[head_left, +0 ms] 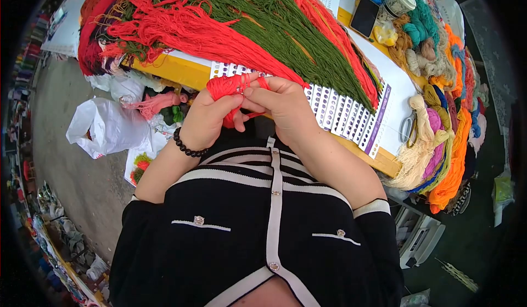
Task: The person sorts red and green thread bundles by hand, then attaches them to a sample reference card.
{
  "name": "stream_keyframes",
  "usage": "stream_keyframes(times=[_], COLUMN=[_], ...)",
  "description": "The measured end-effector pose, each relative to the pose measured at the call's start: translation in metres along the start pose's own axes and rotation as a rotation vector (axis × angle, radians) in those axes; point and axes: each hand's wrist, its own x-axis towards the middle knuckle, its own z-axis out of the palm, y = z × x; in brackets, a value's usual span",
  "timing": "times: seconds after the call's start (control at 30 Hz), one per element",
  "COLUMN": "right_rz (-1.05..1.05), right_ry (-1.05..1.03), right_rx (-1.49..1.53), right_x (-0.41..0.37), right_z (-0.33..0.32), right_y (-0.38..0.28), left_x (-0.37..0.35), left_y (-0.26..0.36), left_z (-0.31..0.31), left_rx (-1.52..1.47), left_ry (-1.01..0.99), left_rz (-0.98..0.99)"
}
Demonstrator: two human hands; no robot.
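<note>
Both hands are together just above the near edge of the table. My left hand [202, 117], with a dark bead bracelet on the wrist, is closed round a small bundle of red yarn [224, 87]. My right hand [282, 107] pinches red strands at the right side of that bundle, thumb and fingers pressed together. Some red yarn hangs under the hands. Beyond them, long hanks of red yarn [203, 29] and dark green yarn [285, 38] lie over a punched white card [343, 112] with rows of holes and a purple edge strip.
Scissors [407, 129] lie right of the card, beside cream yarn [415, 153] and orange yarn [453, 164]. A phone [364, 16] and a white tub [400, 2] are at the back right. A white plastic bag [107, 128] stands left, below the yellow table edge [170, 68].
</note>
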Motion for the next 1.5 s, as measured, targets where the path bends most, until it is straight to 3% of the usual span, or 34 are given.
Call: stream_keyframes(times=[0.2, 0.6, 0.67, 0.73, 0.8, 0.87, 1.07, 1.23, 1.33, 1.43, 1.5], right_rz=[0.022, -0.001, -0.109, -0.065, -0.02, -0.042, -0.051, -0.014, -0.017, -0.026, -0.035], right_ry=[-0.048, 0.035, 0.104, 0.056, 0.011, -0.039, -0.031, -0.008, -0.02, -0.006, 0.008], right_rx=[-0.081, 0.023, 0.16, 0.299, 0.437, 0.118, -0.206, -0.153, -0.078, -0.022, -0.015], right_x=[0.003, 0.002, 0.005, 0.009, 0.013, 0.015, 0.013, 0.014, 0.014, 0.013, 0.012], right_z=[-0.003, 0.0, -0.002, -0.01, -0.017, -0.018, -0.004, -0.005, -0.005, -0.005, -0.01], right_y=[-0.004, 0.003, 0.002, -0.001, 0.001, 0.003, 0.008, 0.008, 0.009, 0.01, 0.008], left_x=[0.001, 0.005, 0.011, 0.006, 0.005, 0.005, 0.007, 0.005, 0.005, 0.007, 0.008], left_y=[-0.004, -0.006, -0.012, -0.003, -0.004, -0.006, -0.011, -0.013, -0.01, -0.016, -0.019], left_z=[0.002, 0.003, 0.0, -0.008, -0.015, -0.009, 0.002, 0.001, -0.002, -0.004, -0.004], left_rx=[0.209, -0.058, -0.047, -0.122, -0.18, -0.129, 0.04, 0.12, -0.021, -0.108, -0.015], left_ry=[-0.003, 0.139, 0.237, 0.173, -0.023, -0.004, 0.052, 0.042, -0.002, 0.03, 0.132], left_rz=[0.004, 0.005, 0.208, 0.139, 0.123, 0.152, 0.165, 0.131, 0.098, 0.084, 0.179])
